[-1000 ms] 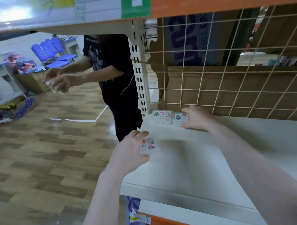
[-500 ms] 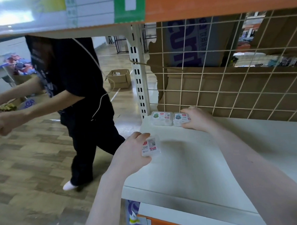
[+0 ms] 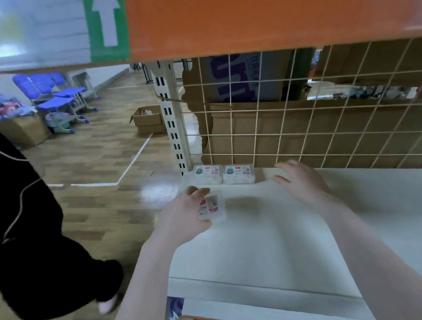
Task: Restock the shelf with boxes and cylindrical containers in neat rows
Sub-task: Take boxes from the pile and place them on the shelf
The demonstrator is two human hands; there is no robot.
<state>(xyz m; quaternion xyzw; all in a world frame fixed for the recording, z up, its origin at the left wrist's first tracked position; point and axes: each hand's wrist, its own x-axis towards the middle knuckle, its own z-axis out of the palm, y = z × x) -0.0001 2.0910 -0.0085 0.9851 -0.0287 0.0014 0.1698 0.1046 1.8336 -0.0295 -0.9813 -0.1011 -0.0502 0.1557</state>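
Head view. The white shelf (image 3: 293, 241) runs from the near centre to the far right, backed by a wire grid panel (image 3: 300, 122) with cardboard (image 3: 325, 140) behind it. A slotted upright post (image 3: 172, 127) stands at the far left corner of the shelf.

Two small clear boxes sit side by side at the far left corner of the shelf, just in front of the grid: the left box (image 3: 207, 174) and the right box (image 3: 239, 174). Their sides appear to touch or nearly touch. Both carry printed labels on top.

The left hand (image 3: 185, 211) is over the left part of the shelf, nearer than the two placed boxes. Its fingers are curled round a third clear box (image 3: 212, 207), label facing the camera. Whether this box touches the shelf surface cannot be told.

The right hand (image 3: 300, 180) is just right of the right box, apart from it. Its fingers are straight and slightly spread, holding nothing; the hand is motion-blurred.

At the left, a person in black clothing (image 3: 26, 228) stands on the wood-pattern floor (image 3: 96, 152). Blue chairs (image 3: 57, 94) and an open cardboard carton (image 3: 147, 119) lie at the far left.
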